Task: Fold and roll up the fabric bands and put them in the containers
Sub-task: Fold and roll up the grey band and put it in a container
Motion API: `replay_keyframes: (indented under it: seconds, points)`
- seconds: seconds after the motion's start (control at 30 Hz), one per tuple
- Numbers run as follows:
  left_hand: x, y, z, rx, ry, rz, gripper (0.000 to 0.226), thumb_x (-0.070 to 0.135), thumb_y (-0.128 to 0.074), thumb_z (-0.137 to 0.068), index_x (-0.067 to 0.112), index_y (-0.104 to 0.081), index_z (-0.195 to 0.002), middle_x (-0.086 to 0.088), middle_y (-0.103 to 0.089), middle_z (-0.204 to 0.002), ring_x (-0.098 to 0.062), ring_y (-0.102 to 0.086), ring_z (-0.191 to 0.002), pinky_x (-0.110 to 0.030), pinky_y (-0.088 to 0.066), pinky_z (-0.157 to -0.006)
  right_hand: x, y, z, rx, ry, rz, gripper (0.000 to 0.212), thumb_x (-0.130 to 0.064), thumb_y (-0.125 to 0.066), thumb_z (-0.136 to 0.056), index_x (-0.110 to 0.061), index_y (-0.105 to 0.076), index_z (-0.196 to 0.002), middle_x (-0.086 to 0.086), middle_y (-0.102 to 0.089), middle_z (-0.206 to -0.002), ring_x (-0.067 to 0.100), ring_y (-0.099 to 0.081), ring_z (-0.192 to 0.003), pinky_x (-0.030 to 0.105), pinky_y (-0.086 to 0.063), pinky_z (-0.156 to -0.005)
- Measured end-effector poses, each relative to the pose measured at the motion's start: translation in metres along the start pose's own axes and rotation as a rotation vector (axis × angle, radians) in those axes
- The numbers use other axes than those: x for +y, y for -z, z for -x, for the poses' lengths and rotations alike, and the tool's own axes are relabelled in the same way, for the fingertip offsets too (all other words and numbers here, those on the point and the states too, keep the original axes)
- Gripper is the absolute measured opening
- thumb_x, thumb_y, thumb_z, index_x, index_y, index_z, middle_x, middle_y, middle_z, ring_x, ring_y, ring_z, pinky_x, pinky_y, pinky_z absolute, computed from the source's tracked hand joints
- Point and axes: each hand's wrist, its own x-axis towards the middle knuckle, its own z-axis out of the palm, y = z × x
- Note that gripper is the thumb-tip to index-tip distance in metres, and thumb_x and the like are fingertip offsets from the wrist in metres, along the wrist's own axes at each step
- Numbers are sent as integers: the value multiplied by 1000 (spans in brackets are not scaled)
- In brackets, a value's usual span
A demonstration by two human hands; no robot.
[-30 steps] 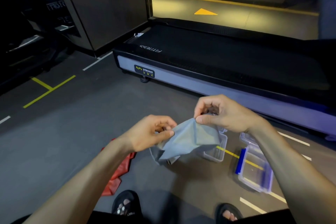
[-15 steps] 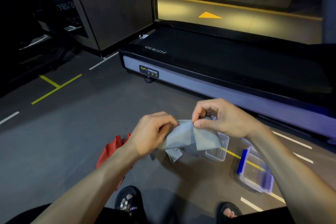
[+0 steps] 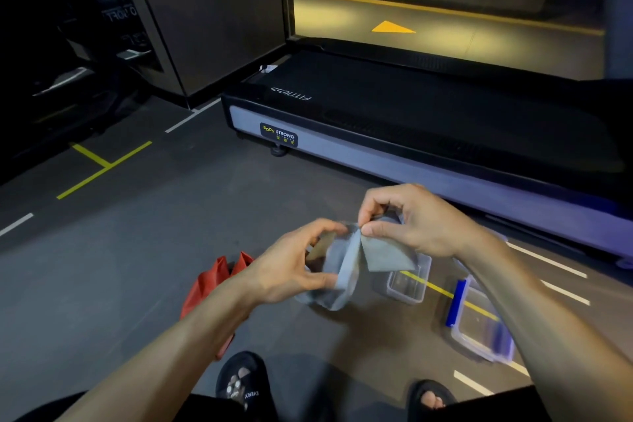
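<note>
Your left hand [image 3: 291, 267] and right hand [image 3: 411, 219] pinch the half-folded grey band [image 3: 346, 267]; red band [image 3: 212, 281] and empty containers [image 3: 407, 281] wait

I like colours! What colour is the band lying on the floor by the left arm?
Red. The head view, the only one, shows it.

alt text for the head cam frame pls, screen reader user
Both hands hold a grey fabric band in mid-air above a dark gym floor, the left hand gripping its folds and the right hand pinching its top edge. Below lie a red band, two clear plastic containers, and a treadmill beyond.
</note>
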Motion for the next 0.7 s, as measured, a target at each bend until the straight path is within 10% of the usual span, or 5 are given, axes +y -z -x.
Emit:
replay_keyframes:
  seconds: [0.13,0.27,0.7]
  points:
    - [4,-3,1,-67,-28,122,10,26,-78,-87,27,-69,-87,12,-60,-89,-5,-57,-81,-24,-44,-76,-7,3,-2,35,31,-51,8,-9,-77,-90,-15,-72,-89,-7,-73,-87,14,-68,-84,22,-51,-79]
    - [1,-10,1,-53,-2,84,43,45,-62,-93,12,-54,-66,-8,-48,-71,-15,-45,-66,-43,-39,-63,-12,3,-4,45,59,-81,6,-8,-77,-90,-12,-73,-91,-4,-73,-88,15,-69,-85,22,-51,-80]
    - [-3,0,-10,11,-98,-374,27,25,-64,-87,29,-52,-63,14,-48,-63,-7,-49,-62,-19,-33,-62,-14,0,-6,52,57,-90,7,-8,-77,-90,-13,-73,-90,-3,-73,-88,15,-68,-85,29,-53,-80]
